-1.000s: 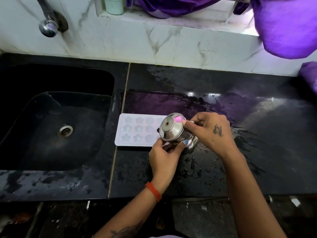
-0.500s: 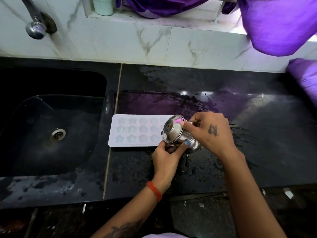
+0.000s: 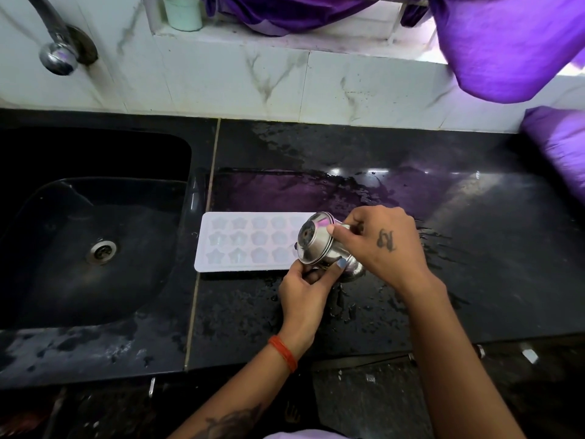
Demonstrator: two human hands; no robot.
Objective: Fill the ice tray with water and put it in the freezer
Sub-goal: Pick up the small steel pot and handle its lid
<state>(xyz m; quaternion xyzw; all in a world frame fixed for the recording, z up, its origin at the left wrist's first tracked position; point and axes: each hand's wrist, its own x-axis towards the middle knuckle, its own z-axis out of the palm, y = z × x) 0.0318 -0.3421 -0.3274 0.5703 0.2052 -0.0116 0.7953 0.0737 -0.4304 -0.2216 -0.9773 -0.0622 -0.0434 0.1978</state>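
Observation:
A white ice tray (image 3: 247,240) with star-shaped cells lies flat on the wet black counter (image 3: 348,191), just right of the sink. Over its right end a small steel pot (image 3: 316,243) is tipped on its side, its base facing left. My right hand (image 3: 380,242) grips the pot from above and the right, thumb across its rim. My left hand (image 3: 305,288) holds it from below, fingers curled around the lower edge. The tray's right end is hidden behind the pot and my hands.
A black sink (image 3: 95,229) with a steel drain (image 3: 102,251) takes up the left. A tap (image 3: 58,53) juts from the marble wall above it. Purple cloth (image 3: 506,42) hangs at the top right. A pale green cup (image 3: 183,12) stands on the ledge.
The pot has stayed tipped over the tray's right end in both hands. The view has shifted slightly, and more of the tray's left part shows now.

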